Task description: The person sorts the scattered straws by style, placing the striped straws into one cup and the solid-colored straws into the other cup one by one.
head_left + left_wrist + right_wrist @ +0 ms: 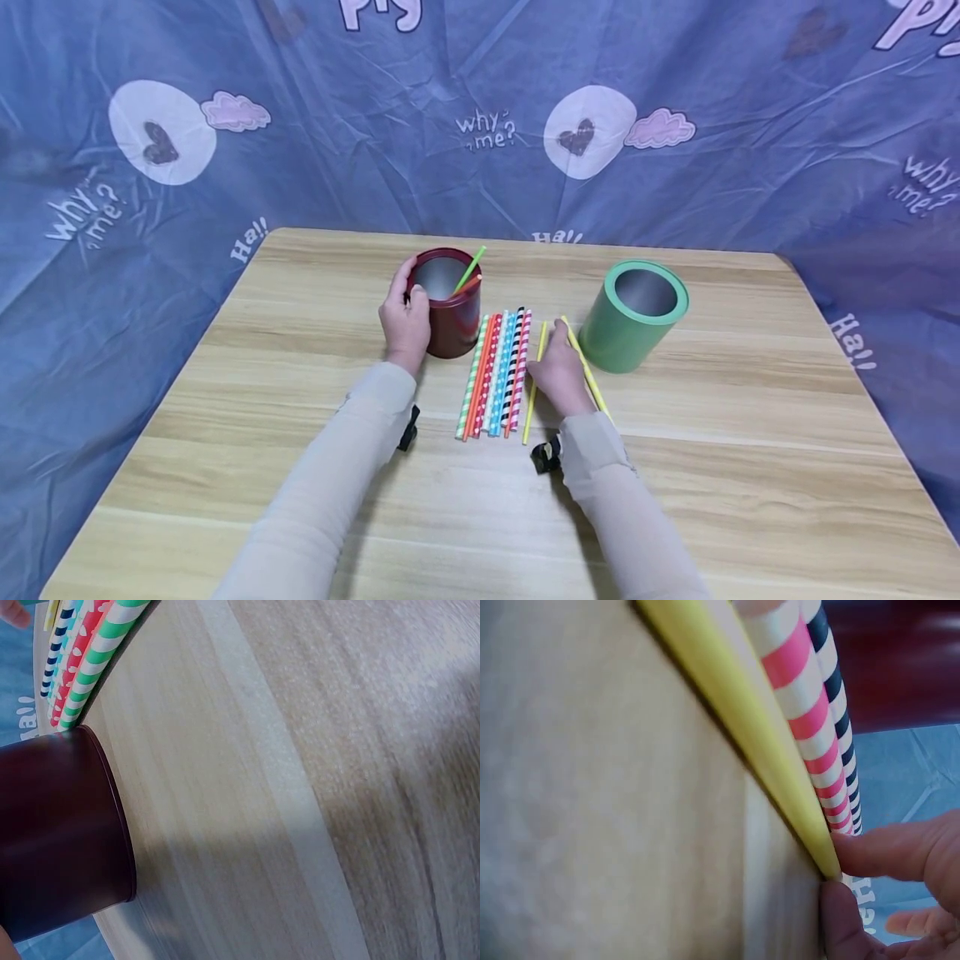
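Note:
My left hand point(406, 323) grips the dark red can point(454, 329) by its left side, fingers at the rim. A green straw point(471, 268) and an orange straw point(468, 284) lean inside it. Right of the can, several patterned paper straws point(495, 375) lie side by side. My right hand point(561, 375) is over the table just right of that row. In the right wrist view, its thumb and a finger pinch the far end of a yellow straw point(757, 727) beside a pink-striped straw point(810, 712). Another yellow straw point(587, 369) lies right of this hand.
A green can point(634, 317) stands at the right, just past the second yellow straw; its inside looks grey. The wooden table point(750, 467) ends at the back against a blue printed cloth point(375, 150).

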The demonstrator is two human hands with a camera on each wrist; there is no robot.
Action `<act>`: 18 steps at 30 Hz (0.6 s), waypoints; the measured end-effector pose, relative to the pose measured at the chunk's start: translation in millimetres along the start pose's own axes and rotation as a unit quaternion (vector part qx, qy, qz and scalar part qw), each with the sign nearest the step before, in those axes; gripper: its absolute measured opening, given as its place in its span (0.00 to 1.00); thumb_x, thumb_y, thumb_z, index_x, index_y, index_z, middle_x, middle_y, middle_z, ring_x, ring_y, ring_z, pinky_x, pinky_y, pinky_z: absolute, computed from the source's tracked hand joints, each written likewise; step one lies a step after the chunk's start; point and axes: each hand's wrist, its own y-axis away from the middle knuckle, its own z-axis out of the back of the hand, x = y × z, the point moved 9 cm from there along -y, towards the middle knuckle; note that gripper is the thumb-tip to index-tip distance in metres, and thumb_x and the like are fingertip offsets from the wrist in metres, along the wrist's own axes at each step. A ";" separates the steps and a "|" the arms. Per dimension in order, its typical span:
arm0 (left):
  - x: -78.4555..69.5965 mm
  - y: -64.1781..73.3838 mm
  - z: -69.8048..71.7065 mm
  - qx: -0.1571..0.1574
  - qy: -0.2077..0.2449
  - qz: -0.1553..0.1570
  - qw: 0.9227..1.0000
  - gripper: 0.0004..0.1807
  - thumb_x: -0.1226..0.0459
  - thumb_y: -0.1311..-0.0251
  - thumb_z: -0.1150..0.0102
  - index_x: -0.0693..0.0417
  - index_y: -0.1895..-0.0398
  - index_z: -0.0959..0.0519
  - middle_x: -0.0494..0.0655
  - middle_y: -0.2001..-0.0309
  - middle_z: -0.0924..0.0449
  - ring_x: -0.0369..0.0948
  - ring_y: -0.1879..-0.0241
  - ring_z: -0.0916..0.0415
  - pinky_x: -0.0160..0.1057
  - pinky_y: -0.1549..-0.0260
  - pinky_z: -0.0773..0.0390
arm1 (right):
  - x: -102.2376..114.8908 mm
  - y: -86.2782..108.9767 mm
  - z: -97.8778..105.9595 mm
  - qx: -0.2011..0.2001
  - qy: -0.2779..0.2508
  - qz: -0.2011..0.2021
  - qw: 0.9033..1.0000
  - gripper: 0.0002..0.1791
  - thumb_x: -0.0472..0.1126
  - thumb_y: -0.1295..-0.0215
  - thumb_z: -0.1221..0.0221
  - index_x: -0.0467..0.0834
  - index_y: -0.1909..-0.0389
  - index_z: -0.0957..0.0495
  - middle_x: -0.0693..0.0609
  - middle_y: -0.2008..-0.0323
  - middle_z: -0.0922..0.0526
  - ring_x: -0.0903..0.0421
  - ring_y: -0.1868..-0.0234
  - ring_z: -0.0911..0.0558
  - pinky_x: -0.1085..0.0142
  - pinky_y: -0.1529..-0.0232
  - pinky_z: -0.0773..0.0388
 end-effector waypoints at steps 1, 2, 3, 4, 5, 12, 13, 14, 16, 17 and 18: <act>0.1 -0.1 -0.1 0.000 0.000 0.000 1.000 0.23 0.66 0.41 0.57 0.45 0.42 0.25 0.47 0.45 0.24 0.38 0.45 0.28 0.40 0.45 0.29 | 0.4 0.8 1.0 -0.003 0.002 0.005 1.000 0.51 0.34 0.46 0.40 0.43 0.28 0.64 0.30 0.54 0.24 0.43 0.61 0.22 0.60 0.64 0.23; 0.1 -0.3 -0.1 0.000 0.000 0.001 1.000 0.23 0.66 0.41 0.57 0.45 0.42 0.25 0.47 0.45 0.24 0.37 0.45 0.28 0.39 0.45 0.29 | 0.7 1.3 1.9 -0.005 0.004 0.009 1.000 0.51 0.34 0.46 0.40 0.43 0.28 0.63 0.30 0.55 0.24 0.43 0.62 0.22 0.60 0.66 0.23; 0.2 -0.3 -0.1 -0.001 0.001 0.001 1.000 0.23 0.66 0.41 0.57 0.45 0.42 0.25 0.47 0.45 0.24 0.37 0.45 0.28 0.39 0.45 0.29 | 1.4 1.7 3.5 -0.010 0.009 0.013 1.000 0.50 0.35 0.46 0.39 0.43 0.29 0.61 0.30 0.57 0.24 0.43 0.63 0.22 0.60 0.67 0.23; 0.3 -0.5 -0.2 -0.002 0.000 0.002 1.000 0.23 0.66 0.41 0.57 0.45 0.43 0.25 0.47 0.45 0.24 0.37 0.45 0.28 0.39 0.45 0.29 | 2.0 1.8 5.2 -0.015 0.015 0.017 1.000 0.50 0.35 0.46 0.39 0.43 0.29 0.60 0.30 0.57 0.23 0.43 0.63 0.22 0.60 0.67 0.23; 0.3 -0.6 -0.2 -0.002 0.001 0.002 1.000 0.23 0.66 0.41 0.57 0.45 0.43 0.25 0.47 0.45 0.24 0.36 0.45 0.28 0.38 0.45 0.29 | 2.2 1.6 6.5 -0.018 0.020 0.019 0.999 0.50 0.35 0.47 0.38 0.42 0.29 0.59 0.30 0.58 0.23 0.42 0.64 0.22 0.59 0.67 0.23; -1.7 -1.3 0.8 -0.003 0.004 -0.005 1.000 0.23 0.68 0.42 0.56 0.47 0.42 0.25 0.47 0.44 0.24 0.38 0.44 0.29 0.39 0.45 0.30 | -3.3 -4.0 10.3 -0.007 0.010 0.003 1.000 0.52 0.33 0.52 0.37 0.41 0.29 0.59 0.29 0.53 0.25 0.41 0.60 0.22 0.54 0.57 0.23; -1.8 -1.2 0.7 -0.002 0.004 -0.006 1.000 0.23 0.68 0.42 0.56 0.47 0.42 0.25 0.47 0.44 0.24 0.38 0.44 0.29 0.39 0.45 0.30 | -4.5 -4.4 10.3 -0.003 0.002 -0.003 1.000 0.53 0.33 0.53 0.37 0.41 0.29 0.59 0.29 0.52 0.25 0.41 0.59 0.22 0.54 0.57 0.23; -1.8 -1.1 0.6 -0.001 0.004 -0.006 1.000 0.23 0.68 0.42 0.56 0.47 0.42 0.26 0.47 0.44 0.24 0.38 0.44 0.29 0.39 0.45 0.30 | -5.8 -4.9 10.2 0.001 -0.006 -0.009 1.000 0.54 0.32 0.54 0.37 0.41 0.29 0.60 0.30 0.52 0.26 0.41 0.59 0.23 0.54 0.56 0.23; -1.6 -0.9 0.5 0.001 0.005 -0.006 1.000 0.23 0.68 0.42 0.56 0.47 0.42 0.26 0.47 0.44 0.24 0.38 0.44 0.29 0.39 0.45 0.30 | -7.8 -5.4 10.2 0.004 -0.018 -0.019 1.000 0.56 0.33 0.56 0.36 0.41 0.29 0.60 0.30 0.49 0.28 0.39 0.54 0.24 0.52 0.51 0.26; -1.3 -0.8 0.6 0.000 0.005 -0.006 1.000 0.23 0.68 0.42 0.56 0.47 0.42 0.26 0.47 0.44 0.24 0.38 0.44 0.29 0.39 0.45 0.30 | -8.4 -5.6 10.1 0.006 -0.024 -0.022 0.999 0.56 0.34 0.56 0.35 0.41 0.29 0.60 0.30 0.47 0.29 0.38 0.51 0.25 0.51 0.48 0.27; -1.1 -0.8 0.7 0.000 0.004 -0.007 1.000 0.23 0.68 0.42 0.56 0.48 0.42 0.26 0.47 0.44 0.24 0.38 0.44 0.29 0.39 0.45 0.30 | -8.6 -5.8 10.2 0.006 -0.027 -0.024 0.999 0.57 0.34 0.56 0.34 0.41 0.29 0.60 0.29 0.44 0.31 0.38 0.48 0.27 0.50 0.45 0.29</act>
